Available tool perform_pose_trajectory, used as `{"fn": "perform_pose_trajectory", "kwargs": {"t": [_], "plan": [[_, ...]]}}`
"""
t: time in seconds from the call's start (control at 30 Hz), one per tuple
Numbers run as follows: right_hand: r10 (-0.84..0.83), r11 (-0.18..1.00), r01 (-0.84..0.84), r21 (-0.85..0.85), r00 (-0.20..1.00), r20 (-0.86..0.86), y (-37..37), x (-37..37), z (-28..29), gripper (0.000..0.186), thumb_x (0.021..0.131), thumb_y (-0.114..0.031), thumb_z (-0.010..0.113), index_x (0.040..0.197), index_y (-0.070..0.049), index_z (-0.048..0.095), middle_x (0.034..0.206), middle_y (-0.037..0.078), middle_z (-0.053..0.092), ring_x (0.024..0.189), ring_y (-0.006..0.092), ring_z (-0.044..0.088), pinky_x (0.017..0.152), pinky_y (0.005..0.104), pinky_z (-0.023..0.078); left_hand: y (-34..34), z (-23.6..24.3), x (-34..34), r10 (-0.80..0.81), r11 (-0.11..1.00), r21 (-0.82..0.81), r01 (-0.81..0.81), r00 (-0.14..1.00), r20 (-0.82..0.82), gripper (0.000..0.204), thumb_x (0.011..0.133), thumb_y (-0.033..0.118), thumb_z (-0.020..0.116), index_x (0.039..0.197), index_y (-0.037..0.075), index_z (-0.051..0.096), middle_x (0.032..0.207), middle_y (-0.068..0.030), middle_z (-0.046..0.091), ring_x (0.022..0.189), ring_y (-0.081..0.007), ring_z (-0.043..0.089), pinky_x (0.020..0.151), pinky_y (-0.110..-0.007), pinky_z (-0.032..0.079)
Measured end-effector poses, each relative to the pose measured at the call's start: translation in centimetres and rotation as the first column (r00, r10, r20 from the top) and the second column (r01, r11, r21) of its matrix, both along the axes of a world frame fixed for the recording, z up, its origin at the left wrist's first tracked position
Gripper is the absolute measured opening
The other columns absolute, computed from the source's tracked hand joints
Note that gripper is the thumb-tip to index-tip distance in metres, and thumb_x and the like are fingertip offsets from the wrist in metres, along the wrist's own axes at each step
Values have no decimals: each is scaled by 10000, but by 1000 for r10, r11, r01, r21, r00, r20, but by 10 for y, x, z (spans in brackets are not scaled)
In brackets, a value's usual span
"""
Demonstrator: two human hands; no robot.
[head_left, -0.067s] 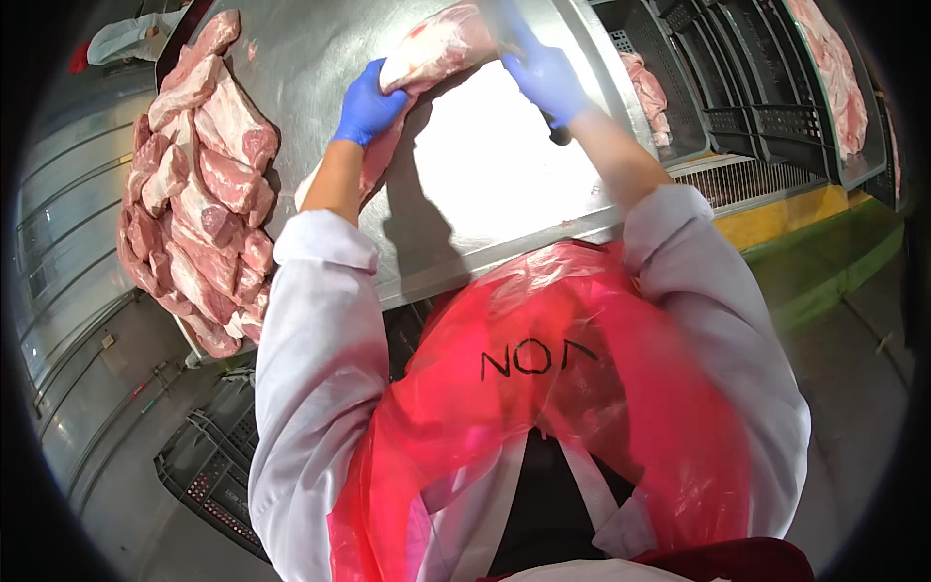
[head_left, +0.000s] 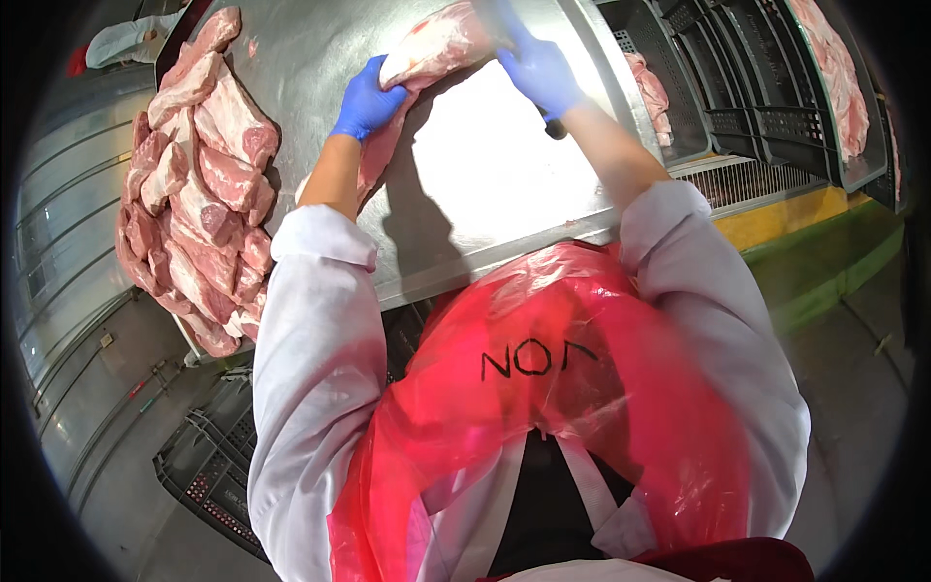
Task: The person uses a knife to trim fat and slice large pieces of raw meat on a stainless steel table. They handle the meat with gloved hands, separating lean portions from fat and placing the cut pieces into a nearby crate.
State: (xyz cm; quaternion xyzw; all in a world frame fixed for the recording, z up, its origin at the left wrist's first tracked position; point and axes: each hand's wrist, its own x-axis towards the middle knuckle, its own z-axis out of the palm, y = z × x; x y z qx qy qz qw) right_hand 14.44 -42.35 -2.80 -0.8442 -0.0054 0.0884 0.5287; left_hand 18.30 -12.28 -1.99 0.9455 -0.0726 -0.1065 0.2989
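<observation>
My left hand [head_left: 367, 102], in a blue glove, grips a long pink piece of meat [head_left: 432, 44] with white fat, lying diagonally on the steel tray [head_left: 291, 58]. My right hand [head_left: 541, 78], also gloved in blue, is closed around a knife [head_left: 556, 130]; its dark handle end shows below the hand, and the blurred blade is near the meat's upper right end. To the left of my left hand lies a heap of raw meat pieces [head_left: 204, 194] with white fat.
Dark plastic crates [head_left: 737, 87] stand at the right, with meat [head_left: 652, 97] in one and more [head_left: 834, 78] farther right. A metal grating [head_left: 742, 179] runs below them. Another dark crate [head_left: 208, 466] sits low at the left. A person's white-clothed part [head_left: 126, 41] shows at the upper left.
My right hand has shifted very slightly up and left with the knife. My left hand and the meat look nearly unchanged.
</observation>
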Motion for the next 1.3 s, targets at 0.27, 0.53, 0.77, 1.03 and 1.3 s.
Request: {"fn": "perform_pose_trajectory", "kwargs": {"t": [0.27,0.53,0.77,1.03,1.3], "plan": [[4,996,7,-92,993,121,32,-86,-39,744,975,-275,506,1616,-294,129,995,284,703,756,493,674,732,541,559,17,-12,10,-34,994,-102,28,997,-63,593,808,258,680,1349,52,556,1172,-234,697,1121,-359,669,962,-407,520],[-162,982,156,110,986,44,69,-25,-38,799,950,-298,587,1617,-247,151,698,154,674,657,291,706,671,411,573,13,-10,16,-112,986,-136,100,990,-85,593,865,242,631,1403,36,496,1202,-268,672,1153,-392,645,1005,-416,493],[-27,904,271,-330,808,589,100,-59,-68,486,921,-205,627,1335,-62,415,958,110,668,721,189,651,652,344,551,34,-28,12,-288,883,-403,240,956,-62,571,945,220,485,1480,35,419,1391,-209,567,1307,-306,527,1110,-392,387],[31,998,-39,52,990,141,82,-238,-19,775,922,-105,615,1602,-106,243,1150,140,692,785,176,689,709,326,559,36,-36,6,-180,919,-364,150,983,-48,582,879,208,545,1426,22,483,1356,-246,571,1281,-335,546,1088,-407,414],[-306,905,314,285,949,-75,-7,-162,18,795,942,-140,597,1625,-164,191,810,30,664,656,62,575,607,234,516,-93,32,-18,-246,925,370,87,878,410,384,778,347,710,977,20,684,919,-208,693,868,-379,676,795,-476,543]]}}
